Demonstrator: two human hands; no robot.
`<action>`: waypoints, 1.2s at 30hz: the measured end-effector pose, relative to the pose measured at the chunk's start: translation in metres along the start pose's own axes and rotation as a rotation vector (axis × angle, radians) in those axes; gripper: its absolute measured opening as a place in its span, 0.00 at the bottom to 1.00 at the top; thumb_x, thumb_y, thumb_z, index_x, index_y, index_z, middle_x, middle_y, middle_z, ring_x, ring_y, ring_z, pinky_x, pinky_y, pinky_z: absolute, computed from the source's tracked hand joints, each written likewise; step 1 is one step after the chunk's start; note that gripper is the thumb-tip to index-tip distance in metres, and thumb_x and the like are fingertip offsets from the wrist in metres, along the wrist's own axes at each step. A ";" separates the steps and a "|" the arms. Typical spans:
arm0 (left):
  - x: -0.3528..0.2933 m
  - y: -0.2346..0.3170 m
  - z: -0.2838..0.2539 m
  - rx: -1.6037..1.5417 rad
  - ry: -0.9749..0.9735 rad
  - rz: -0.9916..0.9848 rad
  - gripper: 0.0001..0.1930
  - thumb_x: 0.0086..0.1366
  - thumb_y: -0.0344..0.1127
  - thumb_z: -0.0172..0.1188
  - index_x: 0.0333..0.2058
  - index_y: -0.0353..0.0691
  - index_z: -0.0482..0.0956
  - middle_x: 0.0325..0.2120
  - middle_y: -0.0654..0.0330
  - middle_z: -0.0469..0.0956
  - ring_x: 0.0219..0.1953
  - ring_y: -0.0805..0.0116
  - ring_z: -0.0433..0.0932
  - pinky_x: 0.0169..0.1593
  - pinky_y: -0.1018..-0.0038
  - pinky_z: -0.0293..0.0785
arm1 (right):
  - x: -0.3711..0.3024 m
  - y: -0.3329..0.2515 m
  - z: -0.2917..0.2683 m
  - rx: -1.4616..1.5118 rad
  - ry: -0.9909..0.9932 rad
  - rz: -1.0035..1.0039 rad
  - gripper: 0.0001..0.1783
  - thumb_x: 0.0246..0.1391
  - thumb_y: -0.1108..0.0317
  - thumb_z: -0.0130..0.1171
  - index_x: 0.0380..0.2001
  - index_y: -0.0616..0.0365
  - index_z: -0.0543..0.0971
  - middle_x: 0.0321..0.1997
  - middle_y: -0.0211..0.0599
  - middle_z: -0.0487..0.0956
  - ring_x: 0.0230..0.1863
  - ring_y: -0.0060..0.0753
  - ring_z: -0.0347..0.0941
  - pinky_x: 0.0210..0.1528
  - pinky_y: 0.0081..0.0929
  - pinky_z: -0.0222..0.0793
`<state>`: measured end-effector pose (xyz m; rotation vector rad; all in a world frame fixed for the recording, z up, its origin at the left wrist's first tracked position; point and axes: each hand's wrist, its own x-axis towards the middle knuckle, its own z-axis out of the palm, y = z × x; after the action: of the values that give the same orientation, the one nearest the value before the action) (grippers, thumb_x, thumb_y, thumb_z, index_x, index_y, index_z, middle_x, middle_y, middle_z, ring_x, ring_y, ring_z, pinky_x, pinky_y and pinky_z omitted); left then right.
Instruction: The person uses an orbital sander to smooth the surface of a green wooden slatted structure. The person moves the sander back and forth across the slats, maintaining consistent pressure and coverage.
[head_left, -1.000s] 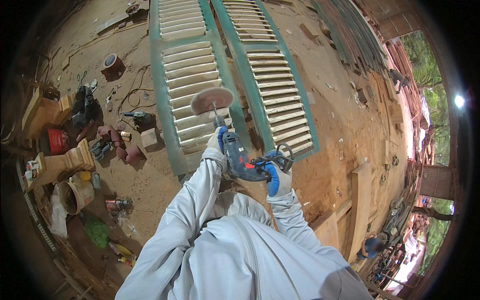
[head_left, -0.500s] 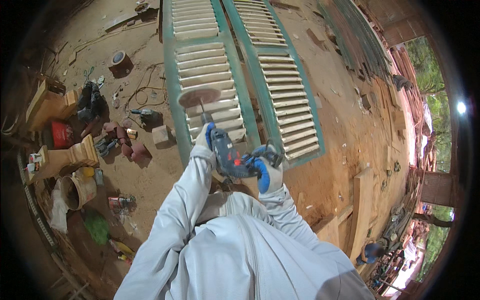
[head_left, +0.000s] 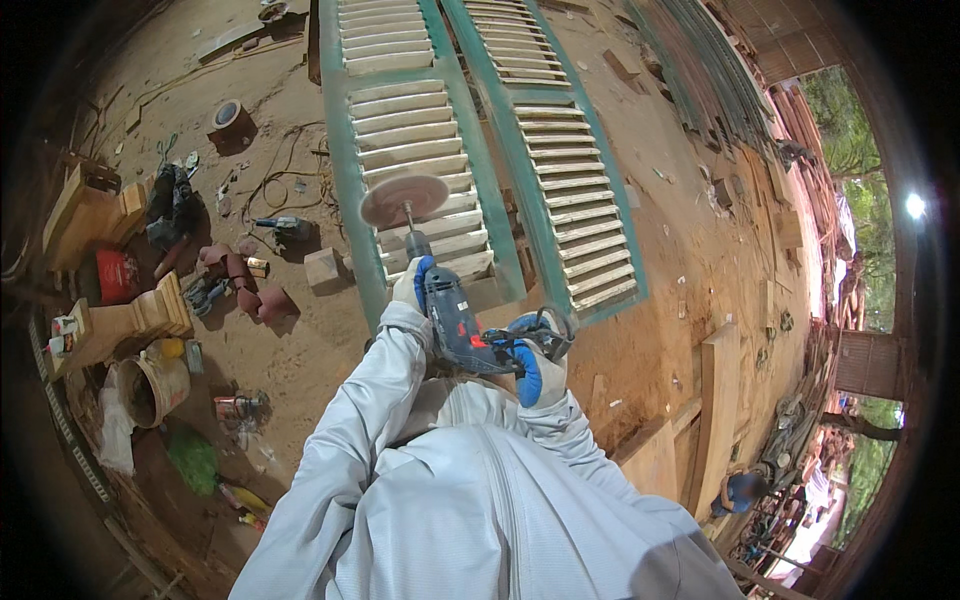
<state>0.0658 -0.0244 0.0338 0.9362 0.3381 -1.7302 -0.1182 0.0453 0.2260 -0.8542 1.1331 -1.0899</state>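
Power drill (head_left: pixel 455 312), dark blue-grey with a bright red accent; sanding disc (head_left: pixel 400 200), dusty reddish-brown and pinkish grey; left hand (head_left: pixel 410 284) and right hand (head_left: pixel 541 368), gloved in blue and off-white; jacket (head_left: pixel 440 480), pale grey. Left shutter (head_left: pixel 400 78) and right shutter (head_left: pixel 545 96), worn green frames with cream-white slats forming regular crosswise stripes. Ground (head_left: pixel 640 370), sandy brown to orange-tan; bucket (head_left: pixel 116 278), red; crumpled bag (head_left: pixel 192 458), bright green; tub (head_left: pixel 170 380), dirty off-white; plank (head_left: pixel 714 400), honey-tan.

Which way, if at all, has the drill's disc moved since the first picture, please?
Yes: the disc has moved left across the left green shutter, from its right border toward its left.
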 end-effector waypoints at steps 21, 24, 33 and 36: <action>-0.019 0.020 -0.037 -0.044 -0.085 0.008 0.12 0.62 0.47 0.62 0.29 0.45 0.80 0.24 0.59 0.82 0.23 0.62 0.80 0.31 0.65 0.79 | -0.017 0.023 0.018 0.271 -0.090 0.068 0.16 0.54 0.84 0.58 0.46 0.63 0.74 0.41 0.40 0.80 0.42 0.32 0.79 0.47 0.32 0.78; 0.016 -0.007 -0.034 -0.028 -0.061 -0.051 0.13 0.62 0.49 0.64 0.29 0.47 0.80 0.24 0.61 0.81 0.22 0.64 0.79 0.29 0.66 0.78 | -0.011 0.022 0.001 0.120 0.010 0.060 0.17 0.50 0.87 0.48 0.43 0.64 0.73 0.39 0.39 0.76 0.41 0.35 0.78 0.49 0.34 0.77; 0.051 -0.028 -0.036 -0.115 -0.112 -0.129 0.12 0.62 0.48 0.63 0.30 0.47 0.78 0.23 0.58 0.81 0.23 0.59 0.80 0.30 0.61 0.81 | 0.008 0.024 -0.018 -0.319 -0.065 -0.211 0.19 0.51 0.84 0.55 0.48 0.64 0.75 0.41 0.37 0.78 0.40 0.29 0.78 0.46 0.27 0.76; 0.062 -0.037 -0.040 -0.102 -0.062 -0.151 0.12 0.63 0.47 0.62 0.31 0.46 0.79 0.24 0.57 0.81 0.24 0.59 0.80 0.30 0.61 0.81 | 0.007 0.034 -0.027 -0.254 0.040 -0.098 0.21 0.51 0.85 0.55 0.50 0.63 0.74 0.43 0.38 0.78 0.41 0.29 0.77 0.47 0.27 0.76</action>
<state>0.0433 -0.0273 -0.0449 0.7989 0.4617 -1.8568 -0.1367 0.0474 0.1861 -1.1001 1.2921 -1.0606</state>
